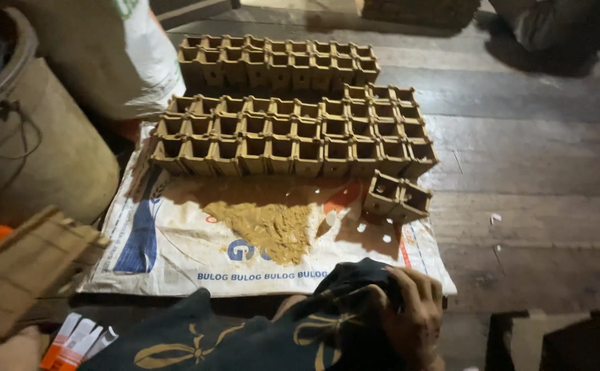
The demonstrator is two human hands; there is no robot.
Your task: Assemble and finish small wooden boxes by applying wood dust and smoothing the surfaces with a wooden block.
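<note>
Right hand (pixel 410 312) gripping dark cloth (pixel 259 336); left hand (pixel 1 347) holding wooden mould (pixel 29 264); printed sack (pixel 176 254) on plank floor (pixel 540 172).

A dark wooden plank floor (pixel 533 172) carries everything. A white woven sack (pixel 176 240) lies flat on it, bearing rows of small square clay moulds (pixel 293 137) and a heap of tan powder (pixel 272 227). A second block of moulds (pixel 279 62) sits behind, directly on the planks.

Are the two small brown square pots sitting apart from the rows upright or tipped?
Tipped. The two small brown square pots lean on their sides on the white woven sack, their holed bottoms showing.
</note>
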